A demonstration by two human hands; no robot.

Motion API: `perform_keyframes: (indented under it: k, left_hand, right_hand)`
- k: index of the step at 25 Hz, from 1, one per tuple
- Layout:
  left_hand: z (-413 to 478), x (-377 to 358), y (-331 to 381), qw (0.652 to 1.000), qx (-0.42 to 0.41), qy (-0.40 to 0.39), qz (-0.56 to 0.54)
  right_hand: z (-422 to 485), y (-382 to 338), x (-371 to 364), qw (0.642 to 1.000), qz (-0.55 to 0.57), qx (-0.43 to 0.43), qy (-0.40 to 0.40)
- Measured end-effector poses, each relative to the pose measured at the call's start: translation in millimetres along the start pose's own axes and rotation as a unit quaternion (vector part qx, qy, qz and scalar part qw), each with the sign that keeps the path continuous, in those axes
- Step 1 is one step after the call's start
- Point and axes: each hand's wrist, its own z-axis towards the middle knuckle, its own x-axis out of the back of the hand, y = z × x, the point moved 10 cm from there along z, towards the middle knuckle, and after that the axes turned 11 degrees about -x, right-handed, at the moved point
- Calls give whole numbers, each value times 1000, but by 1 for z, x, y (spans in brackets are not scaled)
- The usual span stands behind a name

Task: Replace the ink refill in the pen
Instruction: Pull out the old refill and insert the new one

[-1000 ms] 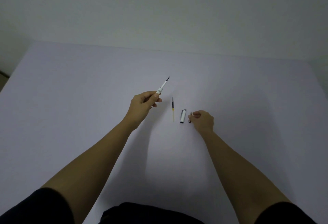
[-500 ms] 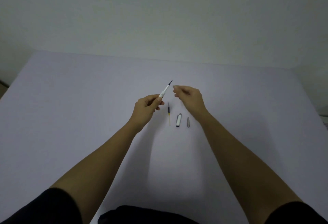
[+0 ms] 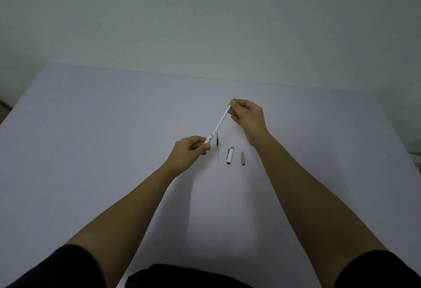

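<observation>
A thin white refill [image 3: 220, 119] sticks out of a white pen part [image 3: 209, 139]. It slants up and away to the right. Its low end sits in the pen part and its far tip is dark.

Three more bits lie flat on the desk [image 3: 91, 151], side by side. One is a thin spare refill [image 3: 217, 147], dark at the top and yellow lower down. Next is a short white cap [image 3: 229, 155] with a grey end. Last is a small grey tip [image 3: 243, 158], pointed at the top.
</observation>
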Motion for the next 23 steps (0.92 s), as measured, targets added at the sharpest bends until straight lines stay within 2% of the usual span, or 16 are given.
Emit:
perform_keyframes:
  k: [2,5,11,16,23]
  left_hand:
    - [1,9,-10,1000,17,7,14]
    - [9,21,-10,999,17,21,20]
    - [35,34,-1,999,6,36,18]
    - [51,41,-12,999,19,41,24]
    - [59,46,-26,998,29,54,25]
  right_hand:
    - [7,5,12,999,-18,0,41]
    - [16,29,21,983,-155,-12,95]
    - [36,69,10,928,-352,-27,116]
    - [59,84,-1,903,-408,-49,129]
    - [71,101,-4,891,-428,-81,124]
